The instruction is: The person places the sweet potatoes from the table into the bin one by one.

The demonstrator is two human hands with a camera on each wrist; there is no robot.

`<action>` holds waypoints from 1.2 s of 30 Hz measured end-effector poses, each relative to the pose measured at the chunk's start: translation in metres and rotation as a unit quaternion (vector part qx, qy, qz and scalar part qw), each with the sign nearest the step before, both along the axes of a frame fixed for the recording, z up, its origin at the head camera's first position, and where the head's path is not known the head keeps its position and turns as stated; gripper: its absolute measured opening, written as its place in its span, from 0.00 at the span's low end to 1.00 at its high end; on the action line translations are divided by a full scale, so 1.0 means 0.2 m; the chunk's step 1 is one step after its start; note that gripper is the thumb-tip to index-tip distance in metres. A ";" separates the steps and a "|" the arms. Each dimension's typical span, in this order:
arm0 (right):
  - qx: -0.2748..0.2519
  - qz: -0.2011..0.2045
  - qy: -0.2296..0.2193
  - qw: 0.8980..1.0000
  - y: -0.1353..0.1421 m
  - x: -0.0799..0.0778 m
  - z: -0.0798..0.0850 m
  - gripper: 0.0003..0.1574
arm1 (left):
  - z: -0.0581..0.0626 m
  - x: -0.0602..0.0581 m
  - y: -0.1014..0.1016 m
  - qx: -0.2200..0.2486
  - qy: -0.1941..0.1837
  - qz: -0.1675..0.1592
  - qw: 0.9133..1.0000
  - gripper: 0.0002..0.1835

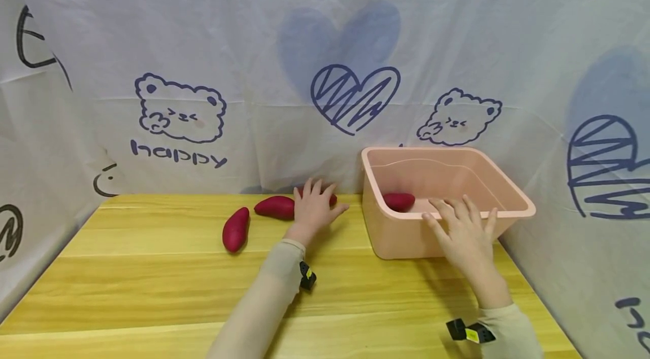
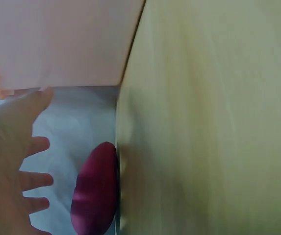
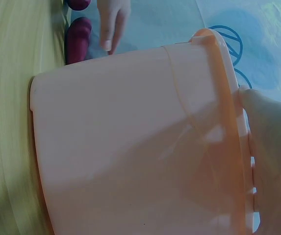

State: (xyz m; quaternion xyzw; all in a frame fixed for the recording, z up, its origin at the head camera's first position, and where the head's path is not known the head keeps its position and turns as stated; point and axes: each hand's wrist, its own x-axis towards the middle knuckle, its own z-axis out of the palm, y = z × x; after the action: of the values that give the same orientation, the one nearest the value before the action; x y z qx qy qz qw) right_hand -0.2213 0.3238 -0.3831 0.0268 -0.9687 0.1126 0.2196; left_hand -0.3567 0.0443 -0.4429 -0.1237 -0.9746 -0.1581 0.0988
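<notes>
My left hand (image 1: 312,212) hovers with spread fingers over a dark red sweet potato (image 1: 332,200) at the back of the table, partly hiding it. In the left wrist view that sweet potato (image 2: 95,191) lies apart from the fingers. A second sweet potato (image 1: 276,208) sits just left of the hand, and another (image 1: 236,230) lies farther left and nearer. My right hand (image 1: 464,240) is at the near rim of a pink plastic bin (image 1: 406,237), fingers spread over the edge; whether it touches the rim is unclear. Inside the bin lies one sweet potato (image 1: 399,201), at its left end.
The bin stands at the back right of the yellow wood-grain table (image 1: 167,291). A white printed cloth (image 1: 254,65) hangs directly behind the table and along both sides. Each sleeve carries a small black wrist device (image 1: 307,276).
</notes>
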 end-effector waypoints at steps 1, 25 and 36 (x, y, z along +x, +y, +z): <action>0.000 0.000 0.001 1.000 0.00 0.00 0.00 0.34 | 0.00 0.00 0.00 -0.008 -0.010 -0.002 1.000 0.39; 0.002 0.002 0.005 1.000 -0.01 -0.01 0.01 0.34 | -0.04 -0.07 0.00 -0.063 -0.055 -0.007 0.996 0.37; 0.002 -0.001 0.003 1.000 0.00 0.00 0.00 0.34 | -0.07 -0.06 0.00 -0.078 -0.055 -0.018 0.995 0.33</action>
State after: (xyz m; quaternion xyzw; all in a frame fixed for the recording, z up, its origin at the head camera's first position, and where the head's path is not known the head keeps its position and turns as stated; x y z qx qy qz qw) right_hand -0.2213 0.3234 -0.3827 0.0270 -0.9684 0.1106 0.2221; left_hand -0.3686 0.0445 -0.4562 -0.1393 -0.9856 -0.0899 0.0328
